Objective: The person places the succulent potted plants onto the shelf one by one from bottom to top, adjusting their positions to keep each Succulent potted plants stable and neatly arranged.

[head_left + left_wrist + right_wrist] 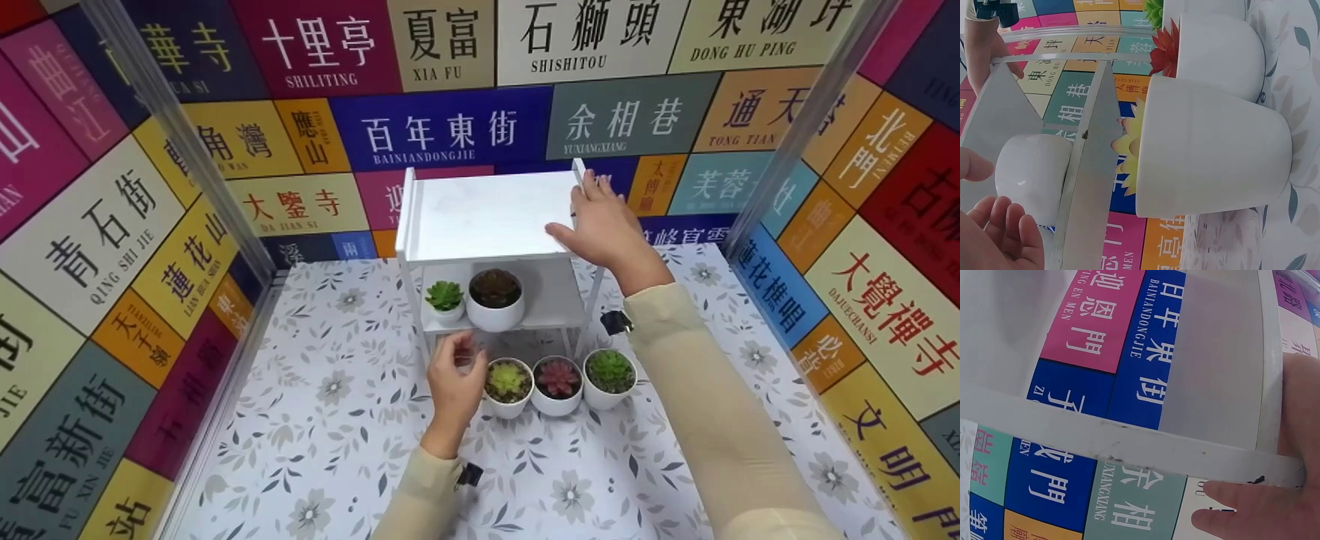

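A white two-tier shelf rack [487, 214] stands on the patterned cloth. At its top right edge my right hand [611, 229] grips the side rail, thumb on the upper board and fingers over the outer side. On the lower board sit a small green succulent in a white pot [448, 315] and a larger round white pot [496, 319] with a dark brown top. My left hand [456, 382] is just in front of that board, fingers loosely bent and nothing between them. In the left wrist view its fingertips are close to the round pot [1033, 174].
Three white potted succulents stand in a row before the rack: yellow-green [508, 386], dark red [558, 386] and green [610, 379]. The yellow-green one is right beside my left hand. Walls with colourful sign panels [442, 127] enclose the table's back and sides.
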`<state>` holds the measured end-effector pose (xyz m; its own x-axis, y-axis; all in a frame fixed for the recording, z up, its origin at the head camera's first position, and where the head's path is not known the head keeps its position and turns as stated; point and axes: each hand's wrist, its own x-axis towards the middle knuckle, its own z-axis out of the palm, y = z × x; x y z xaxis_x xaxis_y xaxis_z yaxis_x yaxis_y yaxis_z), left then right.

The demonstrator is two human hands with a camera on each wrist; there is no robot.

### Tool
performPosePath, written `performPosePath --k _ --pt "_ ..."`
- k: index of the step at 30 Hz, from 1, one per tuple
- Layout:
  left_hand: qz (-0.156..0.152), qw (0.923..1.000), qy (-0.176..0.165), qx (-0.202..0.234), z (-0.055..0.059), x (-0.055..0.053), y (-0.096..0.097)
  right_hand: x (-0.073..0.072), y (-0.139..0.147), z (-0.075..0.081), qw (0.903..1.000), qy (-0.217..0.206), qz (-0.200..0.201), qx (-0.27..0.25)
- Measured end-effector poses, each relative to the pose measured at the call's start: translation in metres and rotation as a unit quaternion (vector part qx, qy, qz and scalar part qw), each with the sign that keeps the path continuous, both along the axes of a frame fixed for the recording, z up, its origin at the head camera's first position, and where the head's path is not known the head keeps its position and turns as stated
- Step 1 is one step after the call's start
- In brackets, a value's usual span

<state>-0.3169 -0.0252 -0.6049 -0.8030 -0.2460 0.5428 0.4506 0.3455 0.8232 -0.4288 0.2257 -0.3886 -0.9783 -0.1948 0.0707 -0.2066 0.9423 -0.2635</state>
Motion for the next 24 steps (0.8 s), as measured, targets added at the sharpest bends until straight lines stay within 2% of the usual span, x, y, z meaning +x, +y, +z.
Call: performPosePath --k 9,20,24 --pt "-0.004 0.9997 0.023 0.010 -0.008 0.004 -0.005 0.000 -0.001 -0.001 1.0000 -0.001 -0.003 0.004" --pt "-0.010 0.9999 0.010 -0.006 -0.013 0.009 -0.010 0.001 0.000 0.001 1.0000 0.001 -0.002 0.000" --pt "0.000 0.9998 0.007 -0.018 -0.016 0.009 -0.012 0.000 0.000 0.000 1.0000 0.003 -0.001 0.005"
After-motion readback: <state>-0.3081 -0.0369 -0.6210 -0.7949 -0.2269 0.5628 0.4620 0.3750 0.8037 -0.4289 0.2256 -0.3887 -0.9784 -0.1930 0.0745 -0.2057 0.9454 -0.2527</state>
